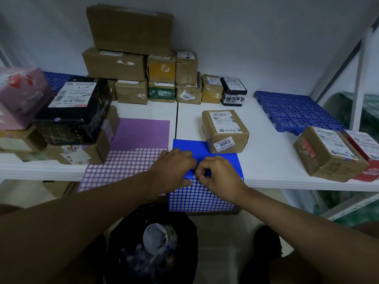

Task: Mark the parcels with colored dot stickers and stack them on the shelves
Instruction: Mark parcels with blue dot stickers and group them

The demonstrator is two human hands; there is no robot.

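Both hands met over the blue sticker sheet (205, 193) at the white surface (276, 160) edge. The left hand (174, 167) pressed curled fingers onto it; the right hand (219, 173) pinched at a dot. A brown parcel (224, 130) sat just behind.

I see a plain pale wall (266, 37) filling the upper half of the frame, dimly lit. A white shelf board (287, 177) spans the middle, split by a dark seam. At the right edge, white metal shelf uprights (357, 95) rise. Lower centre, a black bin (184, 232) stands on beige floor (221, 238).
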